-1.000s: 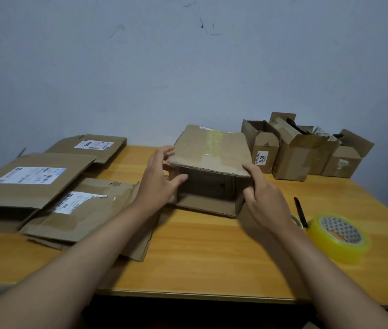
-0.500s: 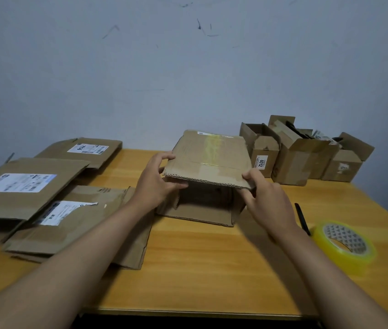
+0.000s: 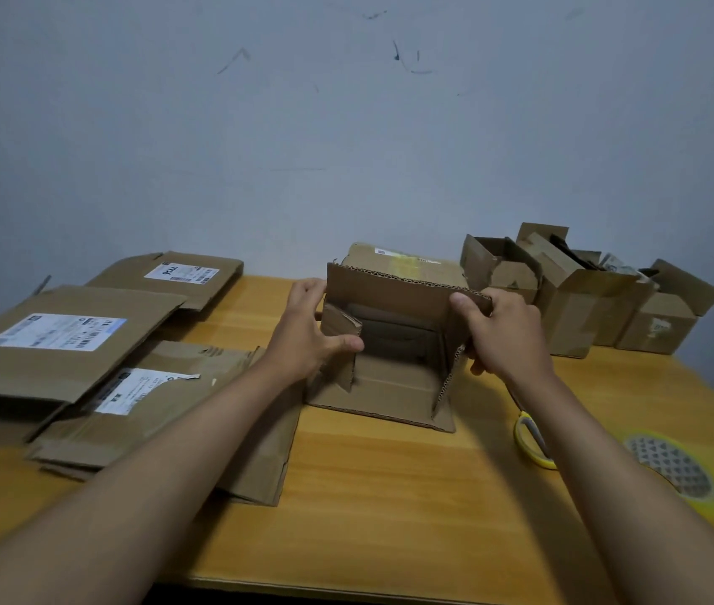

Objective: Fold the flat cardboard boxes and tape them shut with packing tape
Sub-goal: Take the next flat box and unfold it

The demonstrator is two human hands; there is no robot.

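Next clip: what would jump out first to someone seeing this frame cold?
The half-folded cardboard box at the middle of the wooden table, open toward the camera, with the left hand gripping its left side flap and the right hand gripping its top flap. Flat cardboard boxes with shipping labels lie stacked to the left. A yellow tape roll lies near the right forearm, with opened boxes against the wall behind.
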